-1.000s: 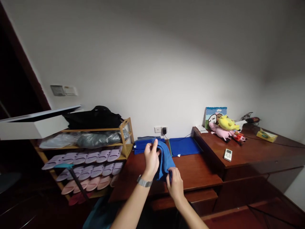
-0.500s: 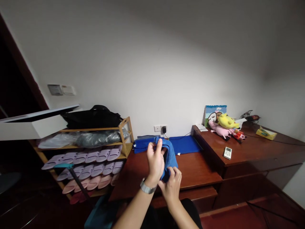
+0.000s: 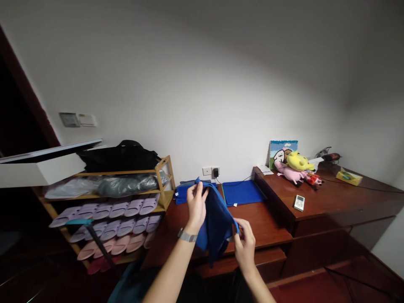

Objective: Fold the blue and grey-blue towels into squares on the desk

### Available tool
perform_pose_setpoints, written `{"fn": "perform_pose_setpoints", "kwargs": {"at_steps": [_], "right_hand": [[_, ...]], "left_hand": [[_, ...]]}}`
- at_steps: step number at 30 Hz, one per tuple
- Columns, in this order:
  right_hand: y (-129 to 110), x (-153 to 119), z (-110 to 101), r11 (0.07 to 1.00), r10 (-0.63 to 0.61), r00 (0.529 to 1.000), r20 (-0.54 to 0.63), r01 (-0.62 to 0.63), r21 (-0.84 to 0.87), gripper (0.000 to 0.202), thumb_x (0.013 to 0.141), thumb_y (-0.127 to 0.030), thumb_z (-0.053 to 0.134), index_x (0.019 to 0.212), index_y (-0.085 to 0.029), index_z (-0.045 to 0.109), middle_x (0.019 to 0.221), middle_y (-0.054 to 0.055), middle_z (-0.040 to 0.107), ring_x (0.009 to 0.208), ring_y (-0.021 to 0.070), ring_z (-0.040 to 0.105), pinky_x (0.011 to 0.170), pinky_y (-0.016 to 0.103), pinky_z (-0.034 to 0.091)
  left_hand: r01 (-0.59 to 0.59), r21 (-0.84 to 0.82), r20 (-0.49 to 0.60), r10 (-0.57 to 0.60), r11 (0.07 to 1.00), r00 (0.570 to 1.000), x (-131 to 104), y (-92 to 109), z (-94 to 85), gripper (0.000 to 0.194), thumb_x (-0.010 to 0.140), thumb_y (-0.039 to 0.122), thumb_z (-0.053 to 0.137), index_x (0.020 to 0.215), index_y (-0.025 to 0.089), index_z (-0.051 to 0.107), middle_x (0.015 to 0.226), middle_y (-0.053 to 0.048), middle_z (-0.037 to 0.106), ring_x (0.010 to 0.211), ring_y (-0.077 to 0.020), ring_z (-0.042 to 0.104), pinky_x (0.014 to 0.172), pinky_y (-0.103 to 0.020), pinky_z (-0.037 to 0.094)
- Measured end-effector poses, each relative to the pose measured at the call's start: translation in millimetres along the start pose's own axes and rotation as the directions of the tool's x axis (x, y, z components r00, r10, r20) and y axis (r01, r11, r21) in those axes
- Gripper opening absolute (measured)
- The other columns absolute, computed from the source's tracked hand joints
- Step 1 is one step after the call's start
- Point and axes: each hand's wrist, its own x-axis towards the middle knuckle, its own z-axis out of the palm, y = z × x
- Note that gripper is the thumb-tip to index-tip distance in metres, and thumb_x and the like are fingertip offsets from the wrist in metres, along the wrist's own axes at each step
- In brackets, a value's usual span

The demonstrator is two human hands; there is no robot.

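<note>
A blue cloth (image 3: 216, 223) hangs in loose folds between my two hands, above the front of the low reddish-brown table (image 3: 265, 219). My left hand (image 3: 196, 206), with a metal watch band at the wrist, pinches its upper left corner. Lower and to the right, my right hand (image 3: 244, 242) is closed on another part of its edge, where a small white tag shows. Behind them a flat blue cloth (image 3: 243, 192) lies on the table against the wall. Left of it sits a folded blue cloth (image 3: 186, 192), partly hidden by my left hand and the held cloth.
At left stands a wooden rack (image 3: 167, 198) with several slippers (image 3: 104, 210), a black bag (image 3: 123, 155) and a white box (image 3: 41, 168). The higher cabinet (image 3: 318, 206) at right holds plush toys (image 3: 298, 164), a white remote (image 3: 299, 203) and a tissue pack (image 3: 349, 176).
My hands have moved apart, the left one leftward and the right one rightward. The bunched blue cloth has opened out and now hangs down between them.
</note>
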Motion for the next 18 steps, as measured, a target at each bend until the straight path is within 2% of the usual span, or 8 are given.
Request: {"fn": "perform_pose_setpoints", "kwargs": {"at_steps": [2,4,7,9,13,15,18], "right_hand": [[-3.4,7.4,4.3,0.999,0.037,0.998,0.059,-0.039,0.033,0.025,0.096,-0.036,0.056,0.110,-0.028,0.075,0.108,0.009,0.073,0.100,0.0259,0.068,0.086,0.039,0.056],[-3.0,16.0,11.1,0.990,0.100,0.985,0.142,-0.113,0.086,0.025,0.094,-0.041,0.061,0.109,-0.027,0.076,0.106,0.009,0.074,0.097,0.0252,0.069,0.084,0.037,0.057],[1.6,26.0,19.1,0.954,0.200,0.952,0.232,-0.243,0.173,0.030,0.088,-0.050,0.069,0.102,-0.025,0.077,0.102,0.008,0.076,0.095,0.0264,0.071,0.088,0.040,0.057],[4.0,28.3,20.1,0.913,0.267,0.924,0.276,-0.333,0.234,0.036,0.083,-0.055,0.074,0.100,-0.024,0.078,0.100,0.009,0.078,0.096,0.0280,0.072,0.091,0.043,0.057],[2.4,25.1,11.7,0.812,0.369,0.840,0.398,-0.500,0.302,0.047,0.075,-0.058,0.082,0.108,-0.024,0.078,0.102,0.009,0.078,0.098,0.0304,0.073,0.092,0.048,0.057],[-0.5,23.1,5.4,0.785,0.380,0.812,0.442,-0.536,0.310,0.049,0.076,-0.055,0.082,0.114,-0.025,0.077,0.106,0.009,0.078,0.104,0.0306,0.072,0.096,0.049,0.056],[-4.4,22.2,-2.1,0.784,0.347,0.797,0.494,-0.536,0.314,0.051,0.078,-0.046,0.081,0.125,-0.028,0.074,0.122,0.008,0.075,0.115,0.0300,0.068,0.101,0.049,0.054]], "left_hand": [[0.019,0.130,0.019,-0.022,0.991,1.000,-13.9,-21.0,-13.7,0.048,0.072,0.061,0.083,0.090,0.025,0.056,0.090,0.004,0.060,0.087,-0.0132,0.063,0.086,-0.031,0.052],[0.078,0.287,0.062,-0.100,0.955,0.993,-36.0,-39.2,-29.2,0.045,0.076,0.062,0.080,0.090,0.025,0.058,0.084,0.004,0.059,0.079,-0.0137,0.062,0.077,-0.028,0.051],[0.139,0.407,0.240,-0.252,0.903,0.937,-65.5,-52.5,-49.1,0.043,0.078,0.064,0.076,0.087,0.024,0.062,0.082,0.002,0.063,0.080,-0.0174,0.063,0.074,-0.029,0.050],[0.135,0.417,0.310,-0.281,0.899,0.908,-75.1,-51.4,-56.8,0.044,0.074,0.063,0.080,0.086,0.024,0.064,0.082,0.001,0.065,0.081,-0.0186,0.064,0.075,-0.029,0.051],[0.138,0.432,0.345,-0.305,0.891,0.888,-77.6,-40.8,-61.3,0.043,0.075,0.057,0.081,0.099,0.024,0.068,0.069,0.005,0.060,0.067,-0.0159,0.061,0.066,-0.028,0.048],[0.135,0.427,0.371,-0.309,0.894,0.876,-78.3,-38.2,-61.3,0.042,0.079,0.056,0.079,0.105,0.025,0.070,0.073,0.003,0.065,0.075,-0.0180,0.065,0.073,-0.030,0.051],[0.169,0.384,0.356,-0.315,0.908,0.880,-82.5,-38.6,-60.9,0.041,0.081,0.056,0.078,0.105,0.024,0.072,0.096,-0.005,0.075,0.098,-0.0238,0.071,0.088,-0.035,0.054]]}}
